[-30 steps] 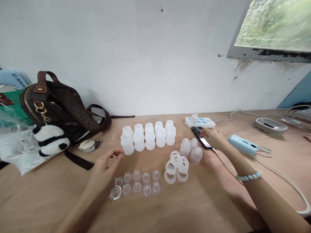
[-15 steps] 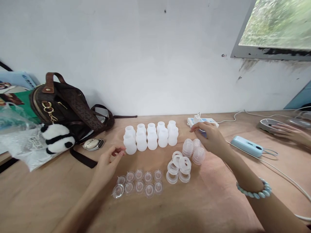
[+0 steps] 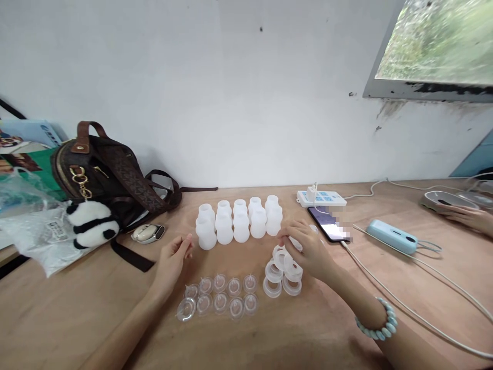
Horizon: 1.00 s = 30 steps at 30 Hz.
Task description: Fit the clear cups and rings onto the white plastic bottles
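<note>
My left hand (image 3: 175, 262) hovers left of the white bottles, its thumb and fingers pressed together with nothing visible in them. Over the stacked white collar rings (image 3: 273, 288) hangs my right hand (image 3: 310, 252), its fingers drawn together, also with nothing showing. That hand mostly covers the clear domed caps (image 3: 314, 228) behind it. Two rows of translucent white bottles (image 3: 241, 228) stand upright and open-topped. In front of them lie clear nipples (image 3: 221, 303) in two rows.
A phone (image 3: 327, 223) lies by a white power strip (image 3: 321, 198). Right of it are a light-blue power bank (image 3: 391, 236) and cables. A dark backpack (image 3: 115, 169) with a panda plush (image 3: 92, 223) and a watch (image 3: 148, 233) are leftward. Another person's hand (image 3: 468, 216) rests on a grey device (image 3: 442, 200).
My right hand has moved from the phone, left and toward me, over the rings and caps, uncovering the phone. My left hand's fingers have closed together.
</note>
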{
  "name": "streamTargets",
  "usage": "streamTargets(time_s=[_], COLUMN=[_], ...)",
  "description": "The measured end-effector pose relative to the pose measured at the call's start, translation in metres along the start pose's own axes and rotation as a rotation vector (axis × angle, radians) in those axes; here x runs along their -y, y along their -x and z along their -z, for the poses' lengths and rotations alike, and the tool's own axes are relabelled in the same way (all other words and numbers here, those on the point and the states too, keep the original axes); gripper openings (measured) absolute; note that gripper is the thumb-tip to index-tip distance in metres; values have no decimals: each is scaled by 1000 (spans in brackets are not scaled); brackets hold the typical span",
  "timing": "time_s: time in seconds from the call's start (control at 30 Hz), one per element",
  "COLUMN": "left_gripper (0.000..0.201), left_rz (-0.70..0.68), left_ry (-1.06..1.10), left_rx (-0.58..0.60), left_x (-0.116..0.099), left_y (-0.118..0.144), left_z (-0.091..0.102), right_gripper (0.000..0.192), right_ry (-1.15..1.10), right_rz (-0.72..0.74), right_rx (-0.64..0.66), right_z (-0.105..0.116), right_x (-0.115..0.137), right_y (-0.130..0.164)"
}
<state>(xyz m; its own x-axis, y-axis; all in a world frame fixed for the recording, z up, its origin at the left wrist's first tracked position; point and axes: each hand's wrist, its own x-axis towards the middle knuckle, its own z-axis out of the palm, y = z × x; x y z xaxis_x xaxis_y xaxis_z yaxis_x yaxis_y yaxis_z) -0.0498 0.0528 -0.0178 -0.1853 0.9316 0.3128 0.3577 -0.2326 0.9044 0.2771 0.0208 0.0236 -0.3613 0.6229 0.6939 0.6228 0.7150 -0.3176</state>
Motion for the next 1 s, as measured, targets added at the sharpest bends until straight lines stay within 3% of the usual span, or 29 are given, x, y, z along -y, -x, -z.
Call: streamTargets(time_s=[0.17, 0.23, 0.37, 0.53, 0.67, 1.0], left_gripper=[34, 35, 38, 25, 38, 53], left_rz=[-12, -18, -32, -57, -49, -55], left_ry=[-5, -11, -28, -10, -2, -104], left_rx=[-88, -93, -84, -140, -117, -3], left_x=[6, 7, 10, 15, 13, 20], left_y=[0, 0, 2, 2, 1, -3], left_z=[0, 0, 1, -2, -3, -7], right_gripper=[12, 18, 39, 12, 19, 14], right_ry=[-29, -41, -3, 88, 127, 135], right_rz=[-175, -209, -206, -147, -93, -85], right_rx=[-114, -152, -207, -266, -253, -289], right_z=[10, 11, 7, 4, 2, 4], right_x=[-5, -7, -8, -6, -11, -13], right_y=[1, 3, 6, 4, 4, 3])
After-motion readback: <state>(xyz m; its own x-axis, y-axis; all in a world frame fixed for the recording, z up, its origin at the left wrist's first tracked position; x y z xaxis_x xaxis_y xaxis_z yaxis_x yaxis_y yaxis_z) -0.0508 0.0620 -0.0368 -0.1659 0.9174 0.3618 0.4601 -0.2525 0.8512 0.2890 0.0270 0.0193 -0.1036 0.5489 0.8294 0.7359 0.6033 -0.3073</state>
